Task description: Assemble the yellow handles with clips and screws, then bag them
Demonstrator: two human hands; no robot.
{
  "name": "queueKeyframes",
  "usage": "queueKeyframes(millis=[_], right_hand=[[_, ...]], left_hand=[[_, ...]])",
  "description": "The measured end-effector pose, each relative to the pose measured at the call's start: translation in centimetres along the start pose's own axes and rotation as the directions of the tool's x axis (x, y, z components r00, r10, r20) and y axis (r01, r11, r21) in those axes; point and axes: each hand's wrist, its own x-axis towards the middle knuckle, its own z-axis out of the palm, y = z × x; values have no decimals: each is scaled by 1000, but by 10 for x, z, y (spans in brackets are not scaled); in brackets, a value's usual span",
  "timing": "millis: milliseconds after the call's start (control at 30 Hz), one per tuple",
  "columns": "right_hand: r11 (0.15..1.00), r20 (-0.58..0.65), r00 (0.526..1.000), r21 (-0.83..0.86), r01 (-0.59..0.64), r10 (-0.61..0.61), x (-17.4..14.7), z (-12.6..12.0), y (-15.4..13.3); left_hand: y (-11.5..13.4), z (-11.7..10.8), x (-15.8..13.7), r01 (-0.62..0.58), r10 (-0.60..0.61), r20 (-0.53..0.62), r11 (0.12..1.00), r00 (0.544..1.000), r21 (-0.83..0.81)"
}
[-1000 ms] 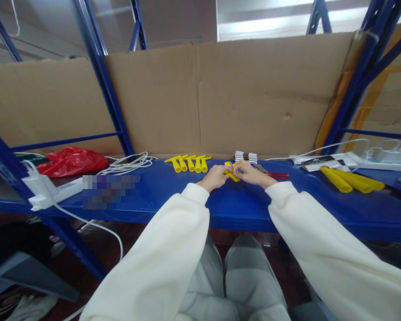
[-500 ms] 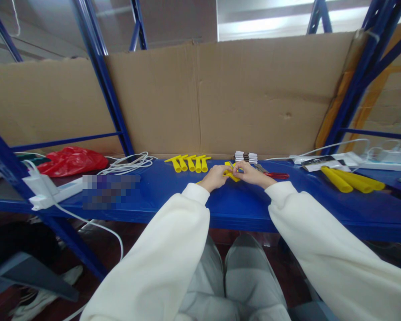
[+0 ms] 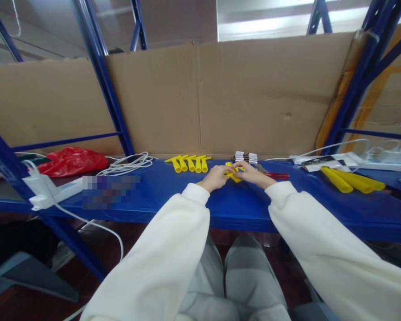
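Head view: work over a blue table (image 3: pixel 173 196).
Left hand (image 3: pixel 214 178): fingers bent, pinching a yellow piece (image 3: pixel 235 179).
Right hand (image 3: pixel 251 174): fingertips at it; can't tell if they grip.
Yellow piece: between both hands, right of the yellow T-shaped pieces (image 3: pixel 190 164). Best hold one end still and go gently.
Red-handled pliers (image 3: pixel 278 176): beside the right hand; best not bumped.

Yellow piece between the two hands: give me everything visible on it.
The yellow piece is bright, plain yellow, plastic-looking or foam-like; the exact material can't be told. Fingers cover much of it, so its full shape, and whether it is one part or several, is unclear. A narrow section shows slanting below the fingertips, near end toward the right. It is at or just over the blue tabletop; contact is unclear. The left hand grips its left side; the right hand has fingers at its right side.
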Motion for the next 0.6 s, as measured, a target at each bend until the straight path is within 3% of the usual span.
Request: queueKeyframes(millis=[233, 467, 533, 600], right_hand=[[999, 3, 1000, 26, -23, 23, -1, -1, -4], [986, -88, 994, 157, -53, 68, 1, -3, -6], [962, -65, 989, 247, -115, 135, -3, -3, -12], [921, 32, 979, 335, -199, 200, -8, -4, -21]], left_hand=[[-3, 1, 1, -11, 10, -11, 999, 1000, -31], [-5, 2, 1, -6, 3, -48, 997, 999, -78], [-4, 1, 1, 0, -5, -58, 996, 998, -85], [-4, 1, 1, 2, -8, -77, 996, 997, -84]])
